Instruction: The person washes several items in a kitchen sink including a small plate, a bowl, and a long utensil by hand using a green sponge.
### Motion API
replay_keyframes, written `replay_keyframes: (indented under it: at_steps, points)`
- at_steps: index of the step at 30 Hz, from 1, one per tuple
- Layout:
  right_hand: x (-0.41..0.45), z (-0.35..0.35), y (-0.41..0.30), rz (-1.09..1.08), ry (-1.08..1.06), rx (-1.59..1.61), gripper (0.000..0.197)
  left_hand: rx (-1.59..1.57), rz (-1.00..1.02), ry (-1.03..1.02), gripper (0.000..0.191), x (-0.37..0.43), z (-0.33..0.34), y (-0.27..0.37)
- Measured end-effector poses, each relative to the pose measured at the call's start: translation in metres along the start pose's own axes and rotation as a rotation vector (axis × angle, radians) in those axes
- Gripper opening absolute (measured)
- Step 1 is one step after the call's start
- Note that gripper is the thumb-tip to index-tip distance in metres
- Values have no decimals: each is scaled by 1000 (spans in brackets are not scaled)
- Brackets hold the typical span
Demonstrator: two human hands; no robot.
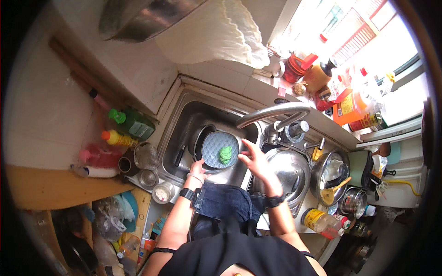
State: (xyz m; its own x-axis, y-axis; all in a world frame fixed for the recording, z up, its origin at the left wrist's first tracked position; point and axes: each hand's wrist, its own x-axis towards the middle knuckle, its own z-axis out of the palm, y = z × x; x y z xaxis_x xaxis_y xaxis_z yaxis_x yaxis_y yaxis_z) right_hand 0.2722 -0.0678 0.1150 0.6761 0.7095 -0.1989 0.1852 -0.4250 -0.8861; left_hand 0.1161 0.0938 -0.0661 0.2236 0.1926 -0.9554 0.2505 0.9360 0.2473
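Observation:
A blue-grey plate with a quilted diamond pattern is in the sink, over a dark metal pan that it partly hides. On the plate lies a crumpled green scrubber. My left hand grips the plate's lower left rim; some of its fingers are hidden. To the right of the plate, my right hand has its fingers apart and holds nothing. Its fingertips are close to the rim.
The stainless steel sink has a curved faucet reaching over its right side. A metal lid covers the right basin area. Detergent bottles and jars line the left ledge. A steel bowl holds utensils at right.

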Motion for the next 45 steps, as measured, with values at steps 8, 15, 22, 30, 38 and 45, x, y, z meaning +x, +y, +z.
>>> replay_keyframes:
  at_steps: [8, 15, 22, 30, 38, 45]
  points:
    - [17, -26, 70, 68, 862, -580, 72, 1344, 745, -168, 73, 106, -24, -45]
    - [20, -9, 84, -11, 509, -599, 69, -74, -166, 68, 47, 93, 14, -39]
    - [15, 13, 63, -40, 358, -780, 68, -16, 19, -186, 29, 109, 6, -48]
    - [43, 81, 101, -39, 26, -998, 61, -296, -235, -211, 50, 100, 23, -44]
    - [86, 141, 173, 165, -202, -584, 41, -503, -263, -444, 64, 118, 17, -58]
    - [73, 122, 147, 87, -336, -430, 47, -336, 69, -443, 51, 70, 7, -38]
